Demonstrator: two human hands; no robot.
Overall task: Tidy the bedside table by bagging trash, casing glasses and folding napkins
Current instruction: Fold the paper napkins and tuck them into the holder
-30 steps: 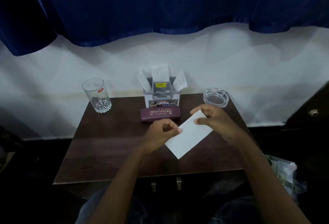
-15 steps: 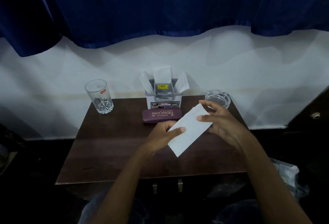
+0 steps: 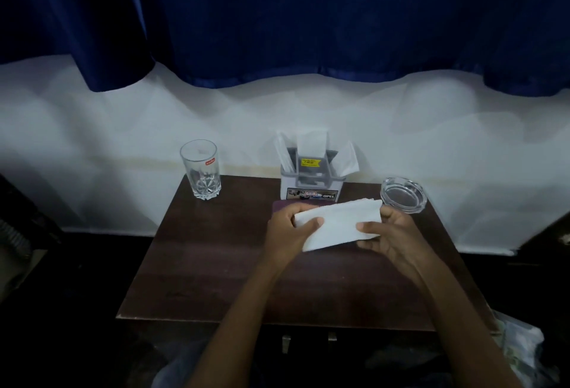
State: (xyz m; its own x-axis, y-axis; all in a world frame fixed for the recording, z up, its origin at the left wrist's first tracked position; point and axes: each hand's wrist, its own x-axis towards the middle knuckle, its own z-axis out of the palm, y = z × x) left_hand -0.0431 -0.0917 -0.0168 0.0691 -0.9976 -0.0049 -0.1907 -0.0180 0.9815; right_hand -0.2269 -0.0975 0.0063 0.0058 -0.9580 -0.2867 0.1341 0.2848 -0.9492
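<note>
Head view: the folded napkin (image 3: 337,222), slanted a moment ago, now lies nearly level, raised just in front of the napkin holder (image 3: 311,185). Folding looks finished, and I'd say slotting it in comes next. The left hand (image 3: 287,233) pinches its left end and the right hand (image 3: 393,235) its right end, thumbs on top.

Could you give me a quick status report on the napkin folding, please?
Left hand and right hand each grip an end of the folded napkin, over the table. Nothing blocking.
</note>
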